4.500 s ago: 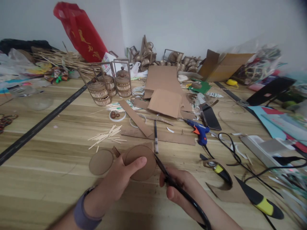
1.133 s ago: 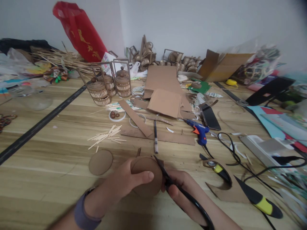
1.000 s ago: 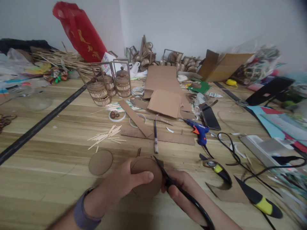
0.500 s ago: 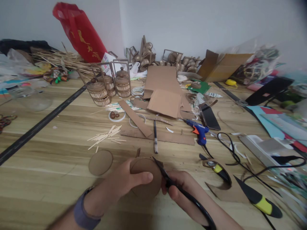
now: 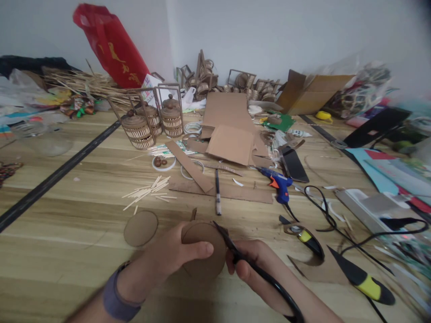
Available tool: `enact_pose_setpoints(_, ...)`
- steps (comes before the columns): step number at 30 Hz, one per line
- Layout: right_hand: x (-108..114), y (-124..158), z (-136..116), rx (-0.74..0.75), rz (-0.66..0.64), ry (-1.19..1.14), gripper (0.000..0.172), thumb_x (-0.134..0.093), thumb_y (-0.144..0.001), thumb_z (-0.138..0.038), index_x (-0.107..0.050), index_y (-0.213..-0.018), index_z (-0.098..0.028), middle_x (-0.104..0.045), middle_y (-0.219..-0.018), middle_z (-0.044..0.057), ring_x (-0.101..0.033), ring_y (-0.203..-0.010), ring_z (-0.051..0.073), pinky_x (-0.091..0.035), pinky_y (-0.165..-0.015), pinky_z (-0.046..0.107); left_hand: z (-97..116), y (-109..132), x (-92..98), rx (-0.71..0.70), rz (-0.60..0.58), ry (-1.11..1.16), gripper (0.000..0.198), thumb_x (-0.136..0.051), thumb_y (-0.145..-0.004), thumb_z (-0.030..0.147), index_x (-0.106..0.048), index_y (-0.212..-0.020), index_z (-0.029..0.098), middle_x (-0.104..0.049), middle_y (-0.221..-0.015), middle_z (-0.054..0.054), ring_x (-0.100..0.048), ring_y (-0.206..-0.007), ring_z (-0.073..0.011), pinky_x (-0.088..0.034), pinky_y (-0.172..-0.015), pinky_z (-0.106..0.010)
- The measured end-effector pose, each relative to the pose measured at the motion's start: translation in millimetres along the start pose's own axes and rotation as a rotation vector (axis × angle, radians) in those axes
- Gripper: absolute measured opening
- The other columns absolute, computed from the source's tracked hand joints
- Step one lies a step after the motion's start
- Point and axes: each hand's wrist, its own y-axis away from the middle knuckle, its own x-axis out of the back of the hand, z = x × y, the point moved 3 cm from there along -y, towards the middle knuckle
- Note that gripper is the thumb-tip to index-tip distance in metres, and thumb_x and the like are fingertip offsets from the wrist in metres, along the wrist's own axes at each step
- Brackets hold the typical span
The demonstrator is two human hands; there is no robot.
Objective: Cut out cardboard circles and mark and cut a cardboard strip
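Observation:
Near the bottom centre, my left hand (image 5: 182,251) grips a round cardboard disc (image 5: 204,267), its thumb lying across the top face. My right hand (image 5: 252,264) is wrapped round black-handled scissors (image 5: 266,276), whose blades lie along the disc's upper right edge. A narrow cardboard offcut (image 5: 194,214) sticks up at the disc's far edge. To the left of my left hand, a second cardboard disc (image 5: 140,229) lies flat on the wooden table. How far the blades are parted is hard to see.
A blue glue gun (image 5: 280,183), a cutter (image 5: 370,285), a cardboard offcut (image 5: 316,269) and black cables lie to the right. Ahead are a pen (image 5: 218,193), thin wooden sticks (image 5: 148,190), cardboard sheets (image 5: 230,143) and small slatted baskets (image 5: 138,130). A red bag (image 5: 111,49) leans at the back.
The scissor blades and both hands hold nearly the same place at the disc's edge. Only a very slight shift of the whole view shows.

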Motion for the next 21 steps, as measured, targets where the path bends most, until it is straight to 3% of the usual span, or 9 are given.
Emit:
enact_pose_setpoints(6,0,-1,-3,-0.005,-0.003,-0.014,0.075,-0.038,-0.089,-0.088,-0.056,-0.075,-0.017,-0.041,-0.065,-0.004,-0.035,-0.057,0.011,-0.024,-0.05,0.024,3,2,0.2,0.025,0.042,0.02,0.054,-0.086,-0.063,0.05,-0.079,-0.108,0.021,-0.082,-0.107,-0.009,-0.071,-0.108,-0.0366,-0.053,-0.098,-0.047)
enact_pose_setpoints(10,-2,-3,-3,-0.002,0.047,-0.039,0.074,-0.04,-0.087,-0.089,-0.054,-0.074,-0.018,-0.039,-0.064,-0.004,-0.035,-0.057,0.012,-0.024,-0.051,0.024,8,-1,-10.2,-0.005,0.009,0.242,0.043,-0.085,-0.066,0.046,-0.08,-0.1,0.019,-0.082,-0.1,-0.01,-0.073,-0.101,-0.0329,-0.056,-0.09,-0.041)
enact_pose_setpoints(14,0,-4,-5,-0.007,0.185,-0.043,0.071,-0.041,-0.087,-0.089,-0.052,-0.075,-0.02,-0.039,-0.063,-0.004,-0.036,-0.057,0.013,-0.025,-0.051,0.025,7,-4,-21.3,-0.061,-0.02,0.537,0.053,-0.086,-0.067,0.054,-0.076,-0.1,0.015,-0.081,-0.094,-0.011,-0.076,-0.094,-0.0313,-0.058,-0.079,-0.036)
enact_pose_setpoints(17,-2,-4,-3,-0.017,0.24,-0.042,0.071,-0.039,-0.087,-0.089,-0.052,-0.075,-0.02,-0.038,-0.061,-0.004,-0.035,-0.055,0.013,-0.025,-0.05,0.025,6,-3,-27.3,-0.075,-0.029,0.565,0.06,-0.088,-0.066,0.059,-0.074,-0.103,0.014,-0.081,-0.098,-0.012,-0.076,-0.093,-0.0308,-0.058,-0.07,-0.032)
enact_pose_setpoints(21,-10,-5,3,-0.004,0.2,-0.019,0.073,-0.04,-0.084,-0.092,-0.052,-0.074,-0.02,-0.044,-0.064,-0.003,-0.039,-0.059,0.014,-0.029,-0.052,0.026,2,0,-29.4,-0.009,0.049,0.553,0.066,-0.089,-0.062,0.061,-0.072,-0.107,0.016,-0.081,-0.1,-0.01,-0.074,-0.103,-0.0322,-0.058,-0.087,-0.038)
